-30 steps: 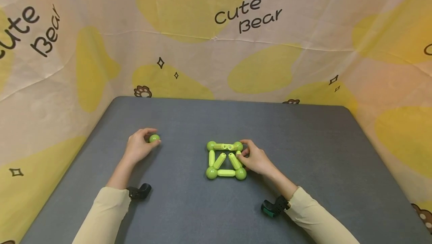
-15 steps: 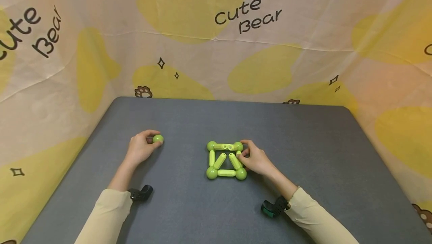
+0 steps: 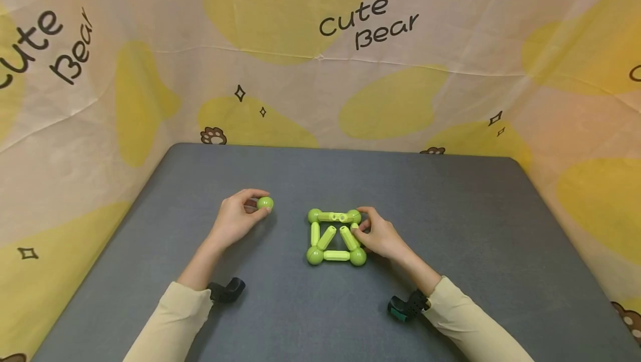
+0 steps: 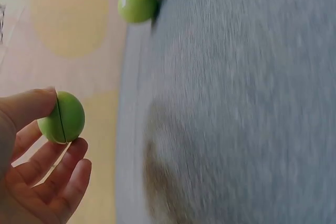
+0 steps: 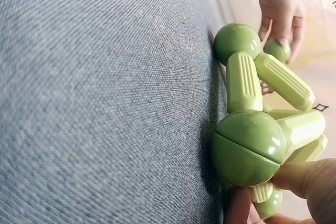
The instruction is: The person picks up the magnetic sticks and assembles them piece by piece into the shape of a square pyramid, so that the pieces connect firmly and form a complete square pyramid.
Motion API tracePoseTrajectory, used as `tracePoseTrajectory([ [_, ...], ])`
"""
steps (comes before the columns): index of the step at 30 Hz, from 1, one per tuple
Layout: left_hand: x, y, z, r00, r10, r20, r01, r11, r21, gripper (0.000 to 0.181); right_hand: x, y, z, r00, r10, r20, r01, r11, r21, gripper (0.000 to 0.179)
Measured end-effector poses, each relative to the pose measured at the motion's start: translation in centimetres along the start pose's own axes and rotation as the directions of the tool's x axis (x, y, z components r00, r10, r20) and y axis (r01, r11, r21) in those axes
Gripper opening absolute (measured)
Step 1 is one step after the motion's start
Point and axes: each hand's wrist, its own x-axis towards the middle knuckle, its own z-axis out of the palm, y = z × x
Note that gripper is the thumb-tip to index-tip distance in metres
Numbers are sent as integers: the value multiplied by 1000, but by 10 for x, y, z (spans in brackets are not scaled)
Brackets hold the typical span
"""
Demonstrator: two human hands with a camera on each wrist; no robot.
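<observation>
My left hand [image 3: 236, 218] pinches a glossy green ball [image 3: 265, 204] between thumb and fingers, to the left of a square frame. In the left wrist view a thin seam runs round that ball [image 4: 68, 116]. The frame is built of light green rods [image 3: 336, 255] joined by darker green balls [image 3: 315, 256] at its corners. Rods also slant up inward from the corners, their upper ends apart. My right hand [image 3: 381, 238] grips the frame's right side, thumb and fingers about the right-hand rod [image 5: 262, 192]. Part of that rod is hidden by the hand.
The frame stands on a grey table [image 3: 280, 317]. Behind and at both sides hangs a pale cloth [image 3: 280, 28] with yellow patches and lettering. Black wrist cameras [image 3: 226, 290] sit on both wrists, close above the tabletop.
My left hand has carried the green ball to the right, nearer to the frame. The right hand and the frame have stayed in place.
</observation>
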Motion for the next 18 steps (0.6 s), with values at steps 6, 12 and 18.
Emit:
tracePoseTrajectory([
  [6,-2,22,11,997,76,28,-76,997,-20,31,0,-2,0,1000,3,1,-3,1000,5,54],
  [12,-3,45,21,985,161,53,-159,986,-55,30,0,-1,0,1000,3,-9,-3,1000,5,54],
  [18,-2,58,33,971,225,75,-221,973,-59,29,-1,-1,0,1000,2,-6,-2,1000,13,54],
])
